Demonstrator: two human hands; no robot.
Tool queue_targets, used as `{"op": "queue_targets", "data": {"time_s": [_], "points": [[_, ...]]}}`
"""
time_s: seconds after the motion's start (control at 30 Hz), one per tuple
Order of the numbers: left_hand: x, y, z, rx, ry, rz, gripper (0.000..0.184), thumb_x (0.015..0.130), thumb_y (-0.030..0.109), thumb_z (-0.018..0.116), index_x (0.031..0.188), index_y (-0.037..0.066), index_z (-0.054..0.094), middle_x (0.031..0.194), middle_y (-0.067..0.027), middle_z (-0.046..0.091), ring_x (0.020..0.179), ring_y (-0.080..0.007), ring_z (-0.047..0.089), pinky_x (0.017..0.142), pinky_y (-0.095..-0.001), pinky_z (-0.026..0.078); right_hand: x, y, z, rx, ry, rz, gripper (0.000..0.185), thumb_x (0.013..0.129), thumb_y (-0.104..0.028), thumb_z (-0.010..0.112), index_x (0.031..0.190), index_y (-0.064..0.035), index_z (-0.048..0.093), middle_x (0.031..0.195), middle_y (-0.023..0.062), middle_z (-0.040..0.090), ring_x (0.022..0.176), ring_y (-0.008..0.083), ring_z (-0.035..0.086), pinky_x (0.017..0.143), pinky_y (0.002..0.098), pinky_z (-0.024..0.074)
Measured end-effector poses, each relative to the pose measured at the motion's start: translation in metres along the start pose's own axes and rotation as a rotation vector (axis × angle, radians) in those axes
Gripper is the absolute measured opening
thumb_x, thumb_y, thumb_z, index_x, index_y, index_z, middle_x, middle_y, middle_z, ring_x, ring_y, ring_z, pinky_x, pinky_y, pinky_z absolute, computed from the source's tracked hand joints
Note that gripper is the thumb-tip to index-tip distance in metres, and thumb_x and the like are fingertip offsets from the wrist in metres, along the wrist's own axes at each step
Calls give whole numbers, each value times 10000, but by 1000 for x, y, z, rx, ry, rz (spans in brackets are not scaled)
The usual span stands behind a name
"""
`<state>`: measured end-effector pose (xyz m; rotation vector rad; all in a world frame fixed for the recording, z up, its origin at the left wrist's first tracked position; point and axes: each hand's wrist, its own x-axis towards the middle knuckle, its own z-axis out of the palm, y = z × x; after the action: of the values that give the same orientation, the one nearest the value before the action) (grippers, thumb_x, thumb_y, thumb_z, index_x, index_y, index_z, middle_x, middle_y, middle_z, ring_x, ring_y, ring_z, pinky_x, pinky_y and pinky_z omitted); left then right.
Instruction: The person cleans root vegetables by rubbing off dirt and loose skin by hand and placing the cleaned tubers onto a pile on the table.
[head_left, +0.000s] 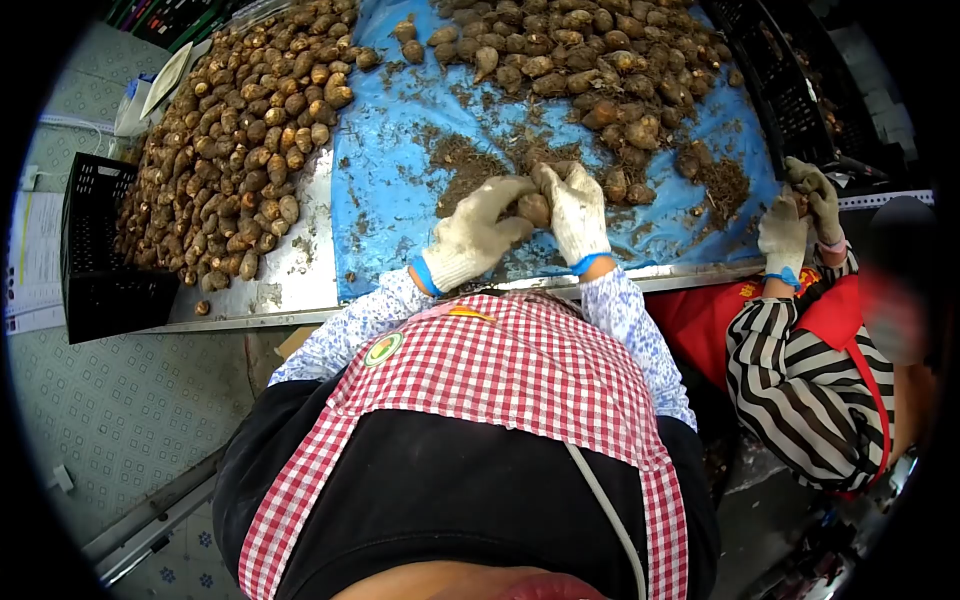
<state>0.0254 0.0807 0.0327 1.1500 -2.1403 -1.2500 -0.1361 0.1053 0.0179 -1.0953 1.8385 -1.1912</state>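
Both of my hands wear white work gloves and meet above the blue sheet (385, 225), near the table's front edge. Between them is a brown, round root vegetable (534, 209). My left hand (474, 232) curls round its left side with thumb and fingers. My right hand (574, 208) closes on it from the right, fingers bent over its top. Loose dirt and root fibres (465, 165) lie just beyond the gloves. A heap of rooty, dirt-covered vegetables (560, 50) spreads over the far part of the sheet.
At the left, a large pile of cleaner root vegetables (245, 140) lies on the metal table (305, 262), beside a black crate (100, 250). More black crates (790, 85) stand at the right. A co-worker's gloved hands (783, 235) are at the table's right end.
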Motion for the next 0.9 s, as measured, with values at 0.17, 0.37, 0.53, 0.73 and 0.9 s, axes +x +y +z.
{"op": "queue_targets", "data": {"time_s": [0.17, 0.37, 0.53, 0.73, 0.9], "points": [[-1, -20, 1, -108, -21, 7, 386, 912, 165, 627, 1276, 50, 570, 1227, -149, 600, 1146, -275, 586, 1003, -390, 476, 32, 46, 2, -137, -53, -60, 511, 945, -447, 576, 1021, 55, 639, 908, 269, 660, 857, 369, 653, 757, 408, 502], [7, -28, 2, -1101, 26, -392, 322, 983, 154, 500, 1255, -17, 512, 1146, -168, 633, 1030, -269, 637, 797, -410, 577, 19, 43, -7, -498, -79, -145, 414, 914, -186, 520, 1281, 2, 550, 1167, 255, 626, 960, 397, 648, 821, 423, 534], [3, -43, -3, -1289, -11, -332, 323, 1008, 233, 465, 1220, -4, 525, 1093, -156, 630, 963, -252, 640, 787, -411, 579, 6, 21, -27, -755, -115, -205, 457, 916, -212, 569, 1311, 9, 504, 1264, 248, 582, 1141, 391, 584, 959, 369, 501], [6, -58, 22, -668, 29, -223, 346, 1012, 269, 464, 1215, -6, 516, 1064, -135, 619, 877, -191, 625, 801, -306, 557, -15, -13, 1, -543, -412, -110, 393, 872, -256, 702, 1141, 0, 575, 998, 202, 681, 943, 333, 675, 837, 372, 549], [13, -80, 6, -556, 81, -281, 302, 1026, 232, 450, 1186, -12, 529, 1040, -108, 620, 904, -174, 610, 792, -297, 534, -24, -16, -2, -124, -489, -121, 508, 871, -262, 709, 1264, 0, 521, 1105, 201, 660, 1017, 290, 663, 854, 357, 544]]}}
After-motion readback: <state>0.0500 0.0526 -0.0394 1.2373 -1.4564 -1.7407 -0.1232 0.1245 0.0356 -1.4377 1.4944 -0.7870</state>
